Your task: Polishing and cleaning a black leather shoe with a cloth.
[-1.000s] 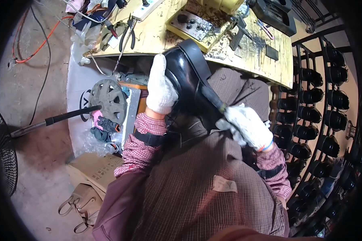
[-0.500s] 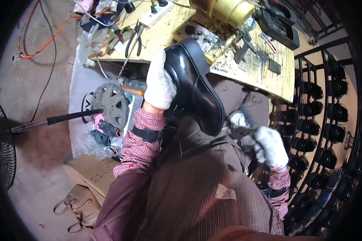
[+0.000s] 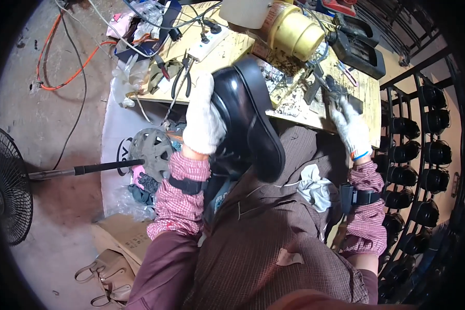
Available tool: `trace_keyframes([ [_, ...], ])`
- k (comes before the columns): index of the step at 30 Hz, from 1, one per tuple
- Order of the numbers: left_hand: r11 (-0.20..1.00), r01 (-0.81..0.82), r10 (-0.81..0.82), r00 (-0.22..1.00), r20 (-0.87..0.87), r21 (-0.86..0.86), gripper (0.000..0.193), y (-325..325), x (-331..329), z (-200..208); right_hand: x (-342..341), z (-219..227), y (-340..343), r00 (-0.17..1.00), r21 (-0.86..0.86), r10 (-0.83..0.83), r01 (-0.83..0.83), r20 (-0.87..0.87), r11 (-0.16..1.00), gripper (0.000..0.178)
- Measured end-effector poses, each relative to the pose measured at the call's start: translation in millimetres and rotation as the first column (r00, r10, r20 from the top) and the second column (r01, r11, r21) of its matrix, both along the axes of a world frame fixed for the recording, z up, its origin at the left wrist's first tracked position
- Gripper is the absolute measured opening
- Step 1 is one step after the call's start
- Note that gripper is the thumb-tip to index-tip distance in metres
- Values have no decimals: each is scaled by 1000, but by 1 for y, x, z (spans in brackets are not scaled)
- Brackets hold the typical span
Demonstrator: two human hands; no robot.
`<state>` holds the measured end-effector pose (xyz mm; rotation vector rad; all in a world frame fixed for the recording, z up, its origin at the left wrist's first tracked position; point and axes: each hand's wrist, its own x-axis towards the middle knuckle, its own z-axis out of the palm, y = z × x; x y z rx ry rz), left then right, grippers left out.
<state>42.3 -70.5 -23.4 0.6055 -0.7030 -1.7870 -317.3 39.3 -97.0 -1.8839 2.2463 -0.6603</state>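
Now the right hand [image 3: 349, 121] has moved off the white cloth [image 3: 316, 187] to the bench [image 3: 230, 47], 2 o'clock; whether its fingers grip anything is unclear. Only the left hand [image 3: 204, 126] grips the black shoe [image 3: 249, 116], near 12 o'clock.

Bright glare streaks the black shoe [image 3: 249, 118] while the fisheye edges darken.

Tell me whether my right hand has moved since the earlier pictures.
Yes: your right hand has moved forward, from short of the table to over its edge.
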Motion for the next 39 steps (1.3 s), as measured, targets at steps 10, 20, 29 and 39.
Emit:
trace_keyframes([
  [10,993,106,-106,994,-10,46,49,54,-1,5,83,48,145,850,394,521,-452,-82,800,64],
  [20,759,270,323,634,702,-593,42,80,-27,-4,122,144,49,931,-439,306,-365,-200,821,52],
  [29,990,-13,10,1000,25,139,46,37,-15,-16,107,85,136,863,-201,400,-352,309,914,32],
  [39,976,-217,215,945,246,-16,58,-63,-9,13,97,69,158,971,50,234,-232,-40,971,64],
])
